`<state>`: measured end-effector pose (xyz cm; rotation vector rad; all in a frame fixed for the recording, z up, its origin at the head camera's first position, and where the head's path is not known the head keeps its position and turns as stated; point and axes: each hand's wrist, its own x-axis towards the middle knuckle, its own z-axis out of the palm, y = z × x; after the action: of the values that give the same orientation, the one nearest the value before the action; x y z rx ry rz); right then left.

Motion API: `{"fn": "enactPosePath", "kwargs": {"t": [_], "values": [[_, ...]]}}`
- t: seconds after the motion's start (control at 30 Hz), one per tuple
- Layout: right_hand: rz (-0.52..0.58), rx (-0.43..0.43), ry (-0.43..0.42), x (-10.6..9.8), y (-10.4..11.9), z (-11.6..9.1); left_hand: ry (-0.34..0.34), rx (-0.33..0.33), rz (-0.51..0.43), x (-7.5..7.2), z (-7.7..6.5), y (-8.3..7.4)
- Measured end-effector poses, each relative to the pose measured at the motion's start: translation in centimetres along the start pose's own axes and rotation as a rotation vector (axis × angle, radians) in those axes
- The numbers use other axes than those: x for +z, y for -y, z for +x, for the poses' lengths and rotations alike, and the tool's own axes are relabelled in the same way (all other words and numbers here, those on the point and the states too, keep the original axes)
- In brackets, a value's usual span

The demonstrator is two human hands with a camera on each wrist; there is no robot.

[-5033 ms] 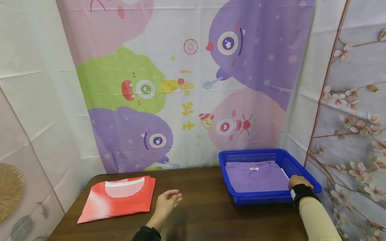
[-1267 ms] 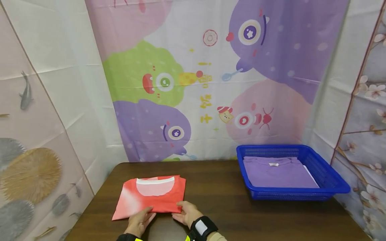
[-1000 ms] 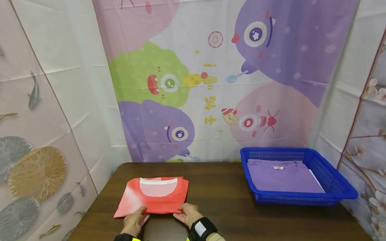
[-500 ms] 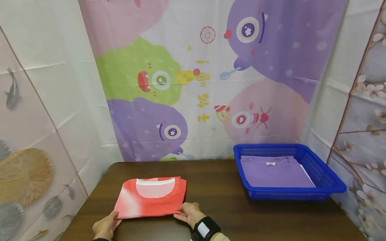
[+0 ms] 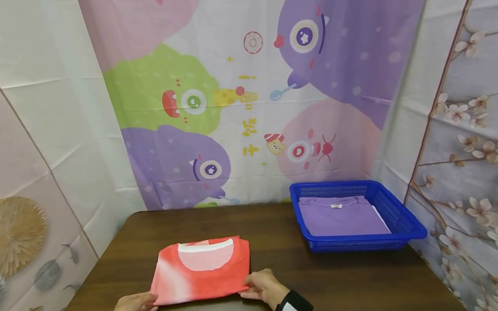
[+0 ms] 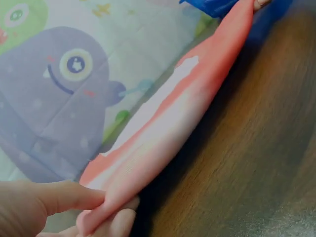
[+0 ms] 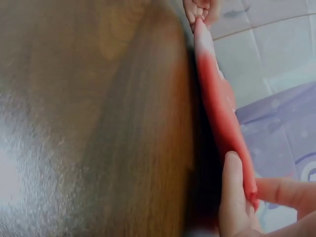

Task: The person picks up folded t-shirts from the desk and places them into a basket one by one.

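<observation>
A folded red and white T-shirt with a pink patch under its white neckline is stretched between both hands at the front left of the table. My left hand pinches its near left corner, thumb above and fingers below, as the left wrist view shows on the shirt. My right hand pinches the near right corner. In the right wrist view the shirt's near edge runs from the right fingers to the left hand, with a dark shadow under it.
A blue plastic basket stands at the back right of the brown wooden table. Inside lies a folded purple shirt, with a white edge of something beneath it. A cartoon-printed curtain hangs behind; flowered cloth covers the right side.
Earlier my right hand was at the basket and the left hand apart from the shirt. Both took its near edge; the left slid out to its corner. The shirt has come nearer and slightly right.
</observation>
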<state>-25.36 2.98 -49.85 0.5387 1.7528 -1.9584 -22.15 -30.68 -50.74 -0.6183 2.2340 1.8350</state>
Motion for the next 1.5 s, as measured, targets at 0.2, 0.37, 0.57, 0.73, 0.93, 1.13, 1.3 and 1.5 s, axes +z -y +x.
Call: {"fn": "enactPosePath", "kwargs": {"t": [0.2, 0.37, 0.57, 0.73, 0.93, 1.13, 1.3, 1.5], "values": [[-0.013, -0.044, -0.037, 0.5, 0.0, 0.5, -0.033, 0.024, 0.149, 0.3, 0.9, -0.8], [-0.026, -0.115, -0.108, 1.3, 0.0, 1.3, -0.074, 0.035, 0.084, 0.8, 2.0, -1.8], [-0.063, -0.139, -0.112, 0.6, -0.3, 1.4, -0.097, 0.046, 0.1, 2.1, 1.7, -2.2], [-0.122, -0.162, -0.12, -1.4, -0.6, 0.6, -0.053, 0.048, 0.123, 3.4, 1.1, -2.5], [-0.195, -0.177, -0.139, -4.1, -0.7, -0.7, -0.014, 0.073, 0.164, 5.5, 0.3, -2.4], [-0.256, -0.165, -0.184, -7.7, -0.5, -2.1, 0.021, 0.094, 0.156, 8.8, -0.8, -2.5], [-0.286, -0.119, -0.16, -9.6, -0.5, -2.2, 0.066, 0.095, 0.167, 10.0, -1.1, -2.3], [-0.22, -0.111, -0.156, -10.2, 0.0, -1.1, 0.047, 0.065, 0.101, 10.4, 0.1, -3.1]]}}
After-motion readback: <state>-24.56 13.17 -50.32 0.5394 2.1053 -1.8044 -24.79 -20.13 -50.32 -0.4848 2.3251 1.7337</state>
